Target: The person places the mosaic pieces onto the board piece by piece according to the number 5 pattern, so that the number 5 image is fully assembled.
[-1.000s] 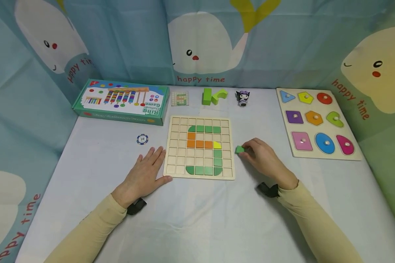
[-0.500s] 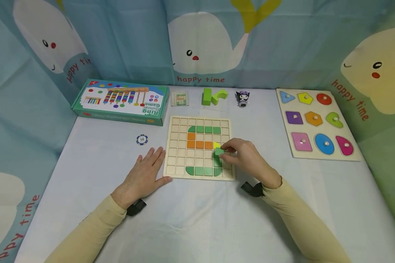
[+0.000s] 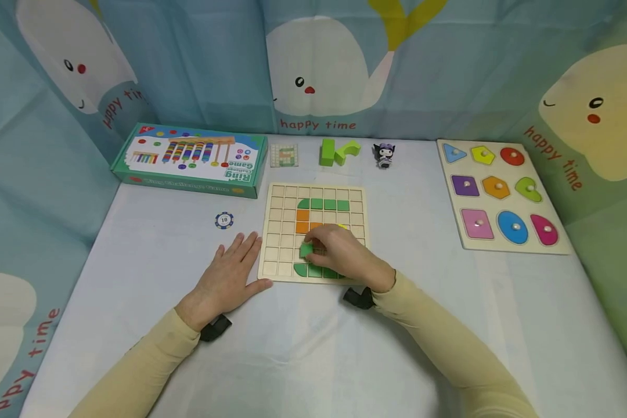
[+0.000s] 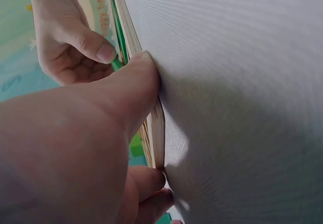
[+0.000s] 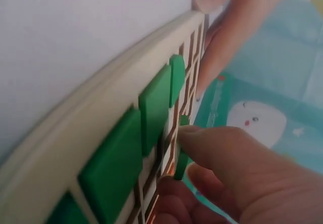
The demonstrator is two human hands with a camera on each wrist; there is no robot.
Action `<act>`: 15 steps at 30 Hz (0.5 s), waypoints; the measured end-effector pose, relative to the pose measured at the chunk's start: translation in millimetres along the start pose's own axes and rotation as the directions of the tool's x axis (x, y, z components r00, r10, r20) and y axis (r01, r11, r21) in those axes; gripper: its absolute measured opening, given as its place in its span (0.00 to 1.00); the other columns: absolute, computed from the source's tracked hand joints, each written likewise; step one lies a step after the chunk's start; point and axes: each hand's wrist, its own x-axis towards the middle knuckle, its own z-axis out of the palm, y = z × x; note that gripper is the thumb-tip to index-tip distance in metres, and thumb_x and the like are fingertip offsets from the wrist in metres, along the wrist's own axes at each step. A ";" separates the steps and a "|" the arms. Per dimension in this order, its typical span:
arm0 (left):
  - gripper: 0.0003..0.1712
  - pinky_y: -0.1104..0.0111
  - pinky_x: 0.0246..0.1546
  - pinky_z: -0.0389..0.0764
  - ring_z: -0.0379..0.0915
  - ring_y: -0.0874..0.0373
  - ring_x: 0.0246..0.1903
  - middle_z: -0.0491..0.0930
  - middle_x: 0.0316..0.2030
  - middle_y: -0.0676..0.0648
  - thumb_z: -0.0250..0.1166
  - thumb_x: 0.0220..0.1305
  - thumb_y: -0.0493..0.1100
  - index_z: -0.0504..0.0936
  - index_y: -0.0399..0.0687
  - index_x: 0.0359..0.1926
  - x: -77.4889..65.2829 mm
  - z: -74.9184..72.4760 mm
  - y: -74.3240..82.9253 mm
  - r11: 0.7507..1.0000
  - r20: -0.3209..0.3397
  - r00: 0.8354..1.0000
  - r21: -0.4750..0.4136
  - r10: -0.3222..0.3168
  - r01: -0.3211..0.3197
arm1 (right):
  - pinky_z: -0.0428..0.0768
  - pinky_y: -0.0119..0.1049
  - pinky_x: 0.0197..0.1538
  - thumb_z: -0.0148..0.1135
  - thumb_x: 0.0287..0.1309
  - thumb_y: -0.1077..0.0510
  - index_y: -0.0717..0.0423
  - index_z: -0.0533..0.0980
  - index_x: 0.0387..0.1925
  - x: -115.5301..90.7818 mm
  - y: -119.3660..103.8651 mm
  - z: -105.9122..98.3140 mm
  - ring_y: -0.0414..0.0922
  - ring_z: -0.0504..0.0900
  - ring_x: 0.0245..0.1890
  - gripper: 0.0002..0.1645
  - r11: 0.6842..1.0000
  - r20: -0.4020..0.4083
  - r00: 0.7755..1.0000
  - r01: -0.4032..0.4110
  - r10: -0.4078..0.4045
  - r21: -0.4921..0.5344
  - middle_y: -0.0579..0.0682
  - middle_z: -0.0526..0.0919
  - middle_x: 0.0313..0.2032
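Observation:
My right hand (image 3: 342,252) pinches a green tile (image 3: 306,250) between thumb and fingers, close over the wooden grid board (image 3: 281,241). In the right wrist view the held tile (image 5: 181,153) stands just above the grid cells, behind several green tiles (image 5: 113,158) seated along the near row. Orange tiles (image 3: 302,221) and a top row of green tiles (image 3: 330,204) sit in the board; the hand hides much of its right side. My left hand (image 3: 226,276) lies flat with fingers spread at the board's left edge, thumb touching the near corner, as the left wrist view shows.
Behind the board are a small pattern card (image 3: 284,155), green blocks (image 3: 327,152) and a little figurine (image 3: 384,155). A game box (image 3: 190,159) stands back left, a numbered chip (image 3: 224,220) before it. A knobbed shape puzzle (image 3: 496,223) lies at right.
My right hand has carried the green tile leftward, from the table beside the board to over the board's lower left part. My left hand has stayed in place.

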 end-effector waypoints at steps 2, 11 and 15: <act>0.52 0.36 0.61 0.53 0.44 0.37 0.71 0.51 0.73 0.36 0.61 0.65 0.64 0.54 0.33 0.74 0.0 -0.1 -0.5 1.000 -0.002 1.000 -0.004 0.004 -0.004 | 0.73 0.36 0.37 0.73 0.53 0.59 0.59 0.81 0.35 2.3 -1.3 2.6 0.41 0.72 0.29 0.10 1.000 0.007 1.000 0.015 -0.015 -0.010 0.45 0.77 0.28; 0.52 0.37 0.61 0.54 0.43 0.38 0.72 0.50 0.74 0.36 0.59 0.65 0.65 0.53 0.34 0.74 -1.0 0.3 -3.2 1.000 0.008 1.000 0.008 -0.001 0.001 | 0.73 0.34 0.39 0.72 0.55 0.58 0.55 0.81 0.30 7.3 -6.1 7.8 0.39 0.72 0.30 0.06 0.989 0.009 0.995 0.104 -0.104 -0.103 0.43 0.77 0.29; 0.52 0.37 0.62 0.54 0.43 0.38 0.72 0.49 0.74 0.37 0.59 0.66 0.65 0.52 0.35 0.74 -0.8 1.2 -3.6 1.000 0.009 1.000 0.005 0.001 -0.001 | 0.74 0.36 0.44 0.71 0.56 0.59 0.56 0.83 0.31 7.4 -4.9 9.4 0.40 0.76 0.34 0.05 0.984 0.005 0.990 0.143 -0.143 -0.105 0.44 0.80 0.32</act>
